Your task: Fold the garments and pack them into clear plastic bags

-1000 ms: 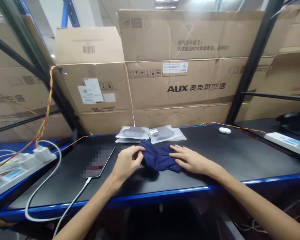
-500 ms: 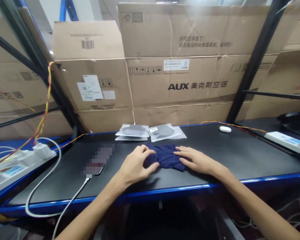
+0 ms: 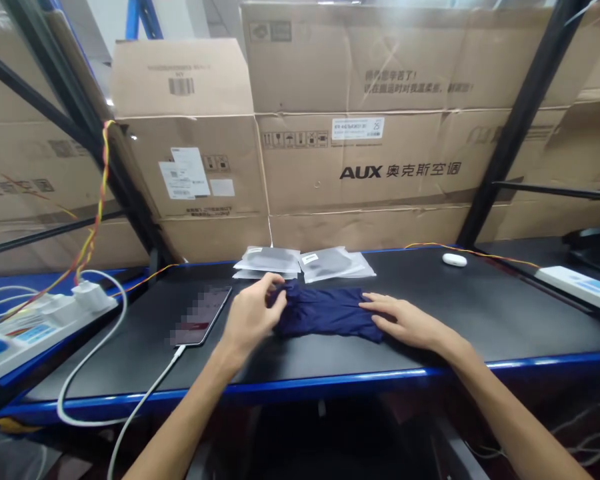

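One navy cloth (image 3: 325, 315) lies on the black table (image 3: 500, 307), its left end pinched in the left hand (image 3: 253, 312); the right hand (image 3: 407, 322), open, rests fingertips on the other end.

The workbench (image 3: 430, 320) and cardboard panels (image 3: 405, 147) suggest a workshop.

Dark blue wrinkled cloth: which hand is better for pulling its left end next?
Left, probably: the left hand is curled at that end of the dark blue wrinkled cloth, while the right hand rests at its other end.
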Motion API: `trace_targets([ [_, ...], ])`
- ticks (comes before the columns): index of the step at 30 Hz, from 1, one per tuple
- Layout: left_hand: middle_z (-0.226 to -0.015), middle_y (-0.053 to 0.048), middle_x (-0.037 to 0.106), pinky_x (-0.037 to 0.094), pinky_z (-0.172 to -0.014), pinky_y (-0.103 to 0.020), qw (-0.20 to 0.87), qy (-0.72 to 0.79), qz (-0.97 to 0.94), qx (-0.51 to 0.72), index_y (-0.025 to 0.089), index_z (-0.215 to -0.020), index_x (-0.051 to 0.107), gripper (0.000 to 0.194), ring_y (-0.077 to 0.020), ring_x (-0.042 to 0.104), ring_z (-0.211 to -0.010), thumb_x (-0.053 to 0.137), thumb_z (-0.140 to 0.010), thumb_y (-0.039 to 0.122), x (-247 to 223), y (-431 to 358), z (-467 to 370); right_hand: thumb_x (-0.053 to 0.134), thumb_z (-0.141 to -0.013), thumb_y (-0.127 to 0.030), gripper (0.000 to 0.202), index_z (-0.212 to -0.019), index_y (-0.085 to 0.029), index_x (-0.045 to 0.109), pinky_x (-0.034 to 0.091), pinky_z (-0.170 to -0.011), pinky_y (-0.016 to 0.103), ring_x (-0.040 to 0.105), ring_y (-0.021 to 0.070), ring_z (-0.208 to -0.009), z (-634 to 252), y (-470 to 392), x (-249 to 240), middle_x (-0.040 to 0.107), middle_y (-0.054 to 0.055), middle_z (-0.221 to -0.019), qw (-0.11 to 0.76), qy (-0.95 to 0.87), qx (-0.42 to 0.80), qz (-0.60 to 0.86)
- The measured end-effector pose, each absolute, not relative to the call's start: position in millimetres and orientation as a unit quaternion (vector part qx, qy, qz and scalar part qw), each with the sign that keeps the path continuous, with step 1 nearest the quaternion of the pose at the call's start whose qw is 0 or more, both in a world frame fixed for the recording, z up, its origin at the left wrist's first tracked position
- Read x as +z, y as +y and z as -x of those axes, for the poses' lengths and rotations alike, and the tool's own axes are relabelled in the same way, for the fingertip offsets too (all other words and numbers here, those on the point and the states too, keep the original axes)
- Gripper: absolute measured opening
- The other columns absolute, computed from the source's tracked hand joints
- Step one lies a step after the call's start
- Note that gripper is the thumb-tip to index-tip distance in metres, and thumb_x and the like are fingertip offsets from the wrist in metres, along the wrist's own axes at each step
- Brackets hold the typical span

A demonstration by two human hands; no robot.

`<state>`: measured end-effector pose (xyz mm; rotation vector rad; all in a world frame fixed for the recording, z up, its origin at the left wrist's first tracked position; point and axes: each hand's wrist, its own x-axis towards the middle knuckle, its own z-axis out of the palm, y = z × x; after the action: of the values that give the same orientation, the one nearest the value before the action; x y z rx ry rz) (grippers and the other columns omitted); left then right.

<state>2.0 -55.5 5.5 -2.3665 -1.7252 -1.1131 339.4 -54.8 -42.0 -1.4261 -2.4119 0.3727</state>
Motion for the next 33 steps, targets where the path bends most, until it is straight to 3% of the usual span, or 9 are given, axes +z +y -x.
trace_targets([
  [5,-0.077,0.003,0.068,0.038,-0.061,-0.026,0.013,-0.672,0.703,-0.234,0.031,-0.104,0.067,0.023,-0.0182,0.064,-0.070,0.055,-0.084,0.031,8,-50,37,0.047,-0.090,-0.028,0.048,-0.136,-0.024,0.060,0.031,-0.118,0.045,0.041,0.0266,-0.140,-345,-53,-41,0.044,0.006,-0.153,0.172,-0.832,0.138,0.508],
  [10,-0.093,-0.002,0.072,0.043,-0.069,-0.029,-0.043,-0.695,0.710,-0.103,0.029,-0.096,0.071,0.023,-0.0234,0.066,-0.086,0.053,-0.082,0.028,-2,-44,57,0.049,-0.088,-0.026,0.046,-0.132,-0.024,0.063,0.034,-0.116,0.045,0.045,0.0274,-0.138,-344,-53,-39,0.048,0.006,-0.149,0.184,-0.828,0.141,0.511],
  [15,-0.118,-0.007,0.066,0.048,-0.093,-0.034,-0.002,-0.618,0.766,-0.175,0.022,-0.108,0.071,0.032,-0.0262,0.061,-0.109,0.057,-0.080,0.024,1,-40,57,0.048,-0.094,-0.037,0.041,-0.128,-0.025,0.066,0.035,-0.116,0.045,0.047,0.0284,-0.136,-344,-55,-38,0.053,0.004,-0.146,0.217,-0.819,0.158,0.507],
  [19,-0.118,-0.005,0.070,0.047,-0.100,-0.033,-0.100,-0.529,0.812,-0.223,0.022,-0.113,0.071,0.034,-0.0237,0.063,-0.109,0.053,-0.086,0.033,1,-36,47,0.049,-0.096,-0.050,0.043,-0.125,-0.026,0.068,0.037,-0.115,0.044,0.048,0.0291,-0.135,-345,-56,-38,0.057,0.005,-0.142,0.238,-0.813,0.171,0.504],
  [23,-0.116,-0.006,0.071,0.048,-0.098,-0.036,-0.143,-0.526,0.818,-0.182,0.021,-0.112,0.072,0.035,-0.0251,0.064,-0.107,0.055,-0.084,0.034,-8,-29,44,0.055,-0.092,-0.049,0.039,-0.121,-0.027,0.070,0.040,-0.112,0.044,0.051,0.0296,-0.133,-346,-54,-41,0.058,0.006,-0.141,0.242,-0.817,0.163,0.497],
  [27,-0.099,-0.006,0.072,0.050,-0.086,-0.035,-0.149,-0.536,0.812,-0.179,0.020,-0.115,0.072,0.040,-0.0240,0.065,-0.092,0.059,-0.081,0.035,-11,-25,46,0.058,-0.089,-0.042,0.029,-0.107,-0.026,0.074,0.043,-0.108,0.042,0.056,0.0294,-0.128,-347,-51,-47,0.059,0.008,-0.140,0.265,-0.812,0.159,0.494],
  [33,-0.094,-0.004,0.073,0.049,-0.079,-0.031,-0.155,-0.503,0.811,-0.255,0.021,-0.090,0.075,0.022,-0.0217,0.065,-0.088,0.059,-0.079,0.032,-5,-27,46,0.061,-0.084,-0.035,0.016,-0.086,-0.024,0.072,0.039,-0.110,0.043,0.056,0.0303,-0.126,-342,-50,-33,0.062,0.008,-0.136,0.336,-0.810,0.140,0.460],
])
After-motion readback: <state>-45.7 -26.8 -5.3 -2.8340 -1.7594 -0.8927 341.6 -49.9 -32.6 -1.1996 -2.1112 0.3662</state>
